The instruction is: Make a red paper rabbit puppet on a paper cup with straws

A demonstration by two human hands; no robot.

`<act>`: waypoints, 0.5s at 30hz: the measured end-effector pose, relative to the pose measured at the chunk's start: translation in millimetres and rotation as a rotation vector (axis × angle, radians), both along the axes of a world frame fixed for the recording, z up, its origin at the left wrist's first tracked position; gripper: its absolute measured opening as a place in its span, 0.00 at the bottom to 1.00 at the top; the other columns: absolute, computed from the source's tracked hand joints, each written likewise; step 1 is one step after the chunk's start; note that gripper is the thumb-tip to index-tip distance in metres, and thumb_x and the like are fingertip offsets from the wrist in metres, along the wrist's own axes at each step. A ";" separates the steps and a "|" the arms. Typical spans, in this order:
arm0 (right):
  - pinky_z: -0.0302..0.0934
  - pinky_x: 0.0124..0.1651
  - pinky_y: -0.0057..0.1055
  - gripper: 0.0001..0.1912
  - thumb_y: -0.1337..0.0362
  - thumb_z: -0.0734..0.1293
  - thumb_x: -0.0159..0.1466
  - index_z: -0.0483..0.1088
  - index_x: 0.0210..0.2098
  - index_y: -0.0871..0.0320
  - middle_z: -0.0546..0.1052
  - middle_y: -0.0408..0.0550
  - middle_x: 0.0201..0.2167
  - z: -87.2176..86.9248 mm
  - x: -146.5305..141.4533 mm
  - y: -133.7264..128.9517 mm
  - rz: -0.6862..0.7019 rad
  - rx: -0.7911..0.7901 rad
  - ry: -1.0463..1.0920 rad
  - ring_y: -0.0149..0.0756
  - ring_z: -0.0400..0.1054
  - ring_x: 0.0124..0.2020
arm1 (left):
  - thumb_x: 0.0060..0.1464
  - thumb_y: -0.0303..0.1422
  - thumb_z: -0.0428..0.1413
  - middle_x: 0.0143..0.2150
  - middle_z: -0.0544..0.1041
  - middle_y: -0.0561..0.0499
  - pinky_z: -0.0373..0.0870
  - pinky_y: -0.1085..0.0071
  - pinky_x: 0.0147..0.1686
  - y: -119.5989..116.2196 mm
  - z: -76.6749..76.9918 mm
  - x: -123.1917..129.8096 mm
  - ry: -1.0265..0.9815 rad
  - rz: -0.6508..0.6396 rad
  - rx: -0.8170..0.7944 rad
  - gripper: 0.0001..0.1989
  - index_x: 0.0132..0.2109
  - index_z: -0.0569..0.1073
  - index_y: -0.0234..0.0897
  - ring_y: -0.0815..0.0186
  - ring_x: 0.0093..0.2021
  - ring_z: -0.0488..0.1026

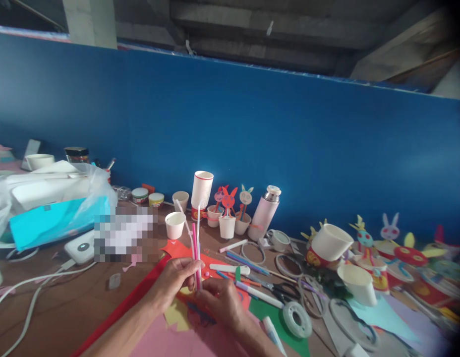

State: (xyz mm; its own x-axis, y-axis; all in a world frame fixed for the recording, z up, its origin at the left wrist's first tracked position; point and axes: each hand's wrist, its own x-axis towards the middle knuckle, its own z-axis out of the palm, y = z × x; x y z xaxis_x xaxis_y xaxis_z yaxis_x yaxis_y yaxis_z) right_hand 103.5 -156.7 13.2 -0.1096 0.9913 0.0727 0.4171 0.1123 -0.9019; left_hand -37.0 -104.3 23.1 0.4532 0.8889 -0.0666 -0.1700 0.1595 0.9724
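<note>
My left hand (180, 280) and my right hand (222, 302) meet low in the middle of the head view. Between them stands a small bundle of straws (195, 240), pink and white, held upright with the fingers of both hands closed around its lower part. Two white straws lean apart at the top. Orange paper (174, 248) lies beneath and behind the hands, with pink paper (170, 342) and a yellow paper piece (176, 315) nearer me. A white paper cup (175, 225) stands just behind the straws.
Stacked cups (202, 191), cups with paper rabbit figures (227, 223) and a pink thermos (264, 213) line the blue partition (252, 134). Markers, scissors (280, 289) and tape rolls (297, 320) lie right. A plastic bag (99, 191) and white power bank (81, 248) sit left.
</note>
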 end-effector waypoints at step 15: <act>0.40 0.22 0.23 0.14 0.61 0.62 0.56 0.63 0.17 0.61 0.54 0.37 0.16 -10.5 1.6 -1.8 0.022 0.051 -0.056 0.24 0.46 0.20 | 0.47 0.42 0.53 0.15 0.64 0.56 0.53 0.77 0.21 -4.4 8.7 0.0 0.035 -0.023 0.007 0.18 0.21 0.68 0.32 0.73 0.18 0.60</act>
State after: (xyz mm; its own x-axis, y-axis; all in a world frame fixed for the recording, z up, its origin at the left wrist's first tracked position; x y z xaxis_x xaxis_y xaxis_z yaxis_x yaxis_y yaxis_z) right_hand 105.1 -158.5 2.7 -0.1368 0.9838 0.1161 0.4634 0.1671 -0.8702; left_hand -37.0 -108.7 31.8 0.4712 0.8787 -0.0768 -0.1317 0.1562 0.9789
